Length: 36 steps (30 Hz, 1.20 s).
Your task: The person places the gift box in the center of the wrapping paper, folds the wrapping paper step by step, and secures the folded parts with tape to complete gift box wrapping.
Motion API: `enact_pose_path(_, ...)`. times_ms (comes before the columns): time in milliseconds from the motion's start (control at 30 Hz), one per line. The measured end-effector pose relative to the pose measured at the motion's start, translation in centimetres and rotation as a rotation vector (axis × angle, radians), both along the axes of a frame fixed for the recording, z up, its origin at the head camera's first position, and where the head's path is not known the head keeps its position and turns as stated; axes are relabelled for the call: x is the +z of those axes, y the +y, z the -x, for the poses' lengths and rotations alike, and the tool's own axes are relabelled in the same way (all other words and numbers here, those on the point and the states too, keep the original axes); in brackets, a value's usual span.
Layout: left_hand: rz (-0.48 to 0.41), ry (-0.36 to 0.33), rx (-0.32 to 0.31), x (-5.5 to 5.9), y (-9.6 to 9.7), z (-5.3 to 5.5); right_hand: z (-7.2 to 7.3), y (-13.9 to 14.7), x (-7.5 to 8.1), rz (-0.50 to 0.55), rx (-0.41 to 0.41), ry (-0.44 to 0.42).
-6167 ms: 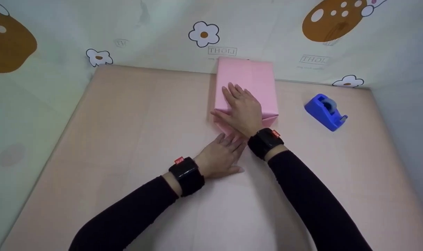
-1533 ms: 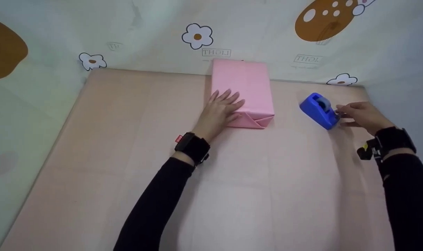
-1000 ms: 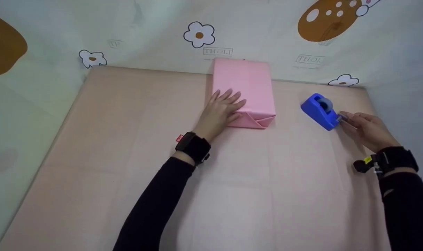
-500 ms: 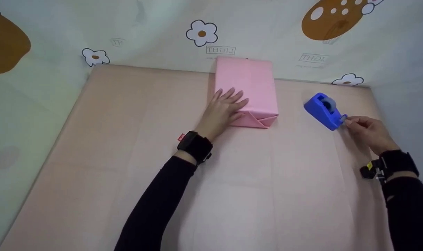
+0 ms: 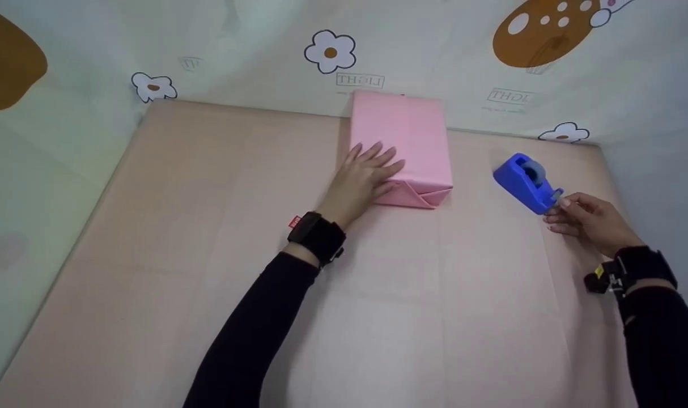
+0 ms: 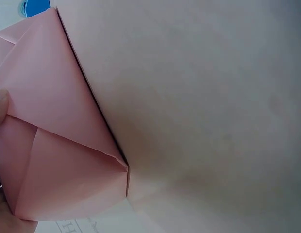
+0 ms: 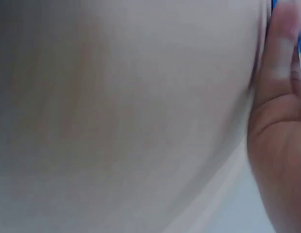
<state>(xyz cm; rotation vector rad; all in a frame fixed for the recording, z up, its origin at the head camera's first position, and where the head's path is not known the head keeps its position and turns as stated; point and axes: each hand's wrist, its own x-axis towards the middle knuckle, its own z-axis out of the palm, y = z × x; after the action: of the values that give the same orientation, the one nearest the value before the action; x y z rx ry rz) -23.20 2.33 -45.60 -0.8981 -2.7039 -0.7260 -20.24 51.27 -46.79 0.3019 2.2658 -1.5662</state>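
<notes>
A pink paper-wrapped box lies at the back of the table, its folded end facing me. My left hand rests on its near left corner, fingers spread over the top. In the left wrist view a fingertip presses the folded flap. To the right stands a blue tape dispenser with a roll of clear tape. My right hand pinches the tape end between thumb and forefinger at the cutter; the other fingers are below. In the right wrist view the right hand hides most of the dispenser.
A pale pink cover lies over the table. Behind it hangs a light curtain with flower prints, touching close to the box's far end. A pale wall surface rises close to the right hand.
Earlier both hands were at the box's folded end. The right hand then went to the dispenser, took the tape end and has shifted slightly toward me. The left hand stays on the box.
</notes>
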Motion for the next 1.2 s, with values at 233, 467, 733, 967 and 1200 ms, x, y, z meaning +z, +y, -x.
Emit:
enact_pose_path(233, 0.022, 0.0, 0.0, 0.0, 0.1, 0.1, 0.0, -0.2, 0.2, 0.004, -0.026, -0.037)
enact_pose_path(467, 0.021, 0.009, 0.002, 0.1, -0.2, 0.2, 0.2, -0.2, -0.2, 0.057, -0.009, -0.017)
enact_pose_path(733, 0.018, 0.002, 0.001, 0.2, 0.1, 0.0, -0.8, -0.8, 1.2, 0.02, 0.046, -0.092)
enact_pose_path(967, 0.021, 0.015, -0.006, 0.2, 0.2, -0.1, -2.9, -8.2, 4.9, -0.234, 0.183, -0.181)
enact_pose_path(1200, 0.018, 0.028, -0.007, 0.1, 0.0, 0.0, -4.4, -21.4, 5.8, 0.053, 0.15, -0.163)
